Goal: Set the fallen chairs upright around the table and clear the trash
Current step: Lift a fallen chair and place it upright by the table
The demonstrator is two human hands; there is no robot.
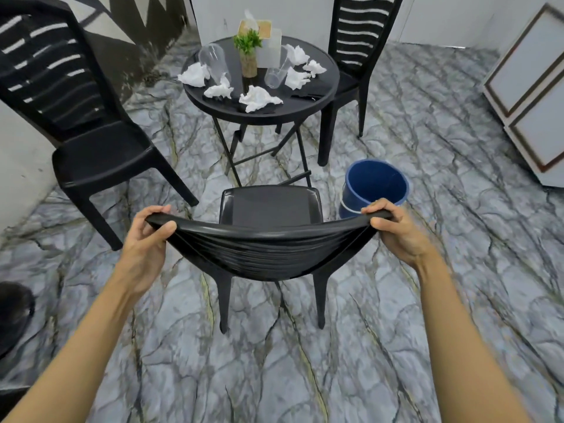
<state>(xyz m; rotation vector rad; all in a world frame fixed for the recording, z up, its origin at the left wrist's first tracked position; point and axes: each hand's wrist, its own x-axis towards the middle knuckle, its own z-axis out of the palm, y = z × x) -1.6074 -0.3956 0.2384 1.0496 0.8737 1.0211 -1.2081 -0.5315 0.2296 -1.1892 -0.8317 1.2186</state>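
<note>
Near chair (270, 209) upright on its legs, facing the round counter (317, 100). Left hand (146, 236) and right hand (396, 230) each have a grip clenched on a corner of the top rail. Moulded plastic: likely light, stiff, a little slick (rail corners look the soundest hold). Floor (427, 300) marbled, glossy; legs may skid. Crumpled tissues (258, 98) and clear cups (215, 61) on the counter; blue bin (375, 184) just right.

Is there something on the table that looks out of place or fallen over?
Yes. Two clear plastic cups lie tipped on the round table, and crumpled white tissues are scattered around the small potted plant. The plant stands upright.
</note>
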